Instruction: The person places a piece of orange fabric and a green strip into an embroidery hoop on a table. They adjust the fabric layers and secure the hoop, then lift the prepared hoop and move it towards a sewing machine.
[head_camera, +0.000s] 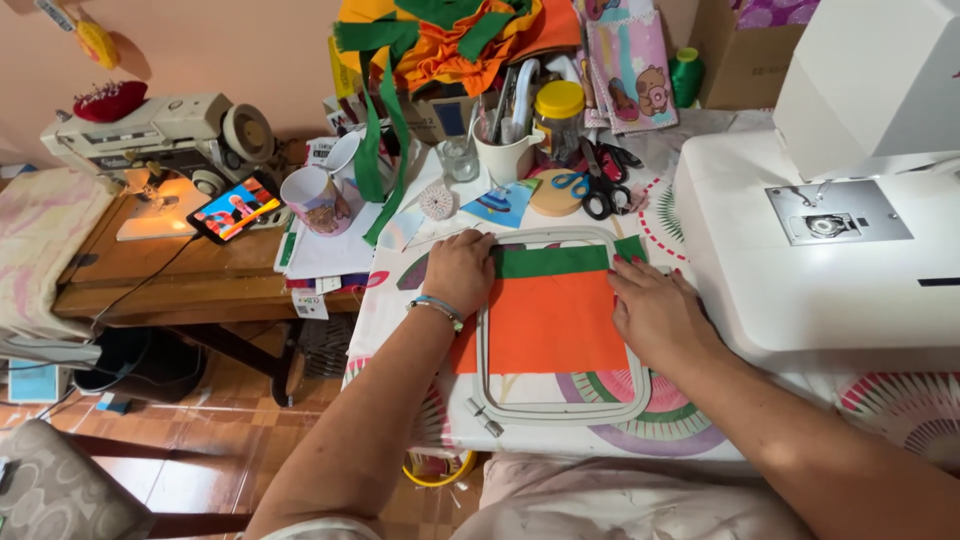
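Observation:
An orange fabric square (555, 320) with a green strip (552, 261) along its far edge lies over a grey embroidery hoop (560, 412) on a patterned tablecloth. My left hand (458, 270) presses flat on the fabric's left side and the hoop's left rim, fingers closed together. On the right side, my right hand (655, 312) lies flat on the fabric's edge and the hoop rim. Neither hand grips anything; both palms face down.
A white sewing machine (810, 250) stands at the right. Scissors (598, 188), a jar (558, 118), a cup of tools (505, 150), a mug (315, 200) and heaped fabrics (450, 40) crowd the table's back. An older sewing machine (150, 140) and a lit phone (235, 208) sit left.

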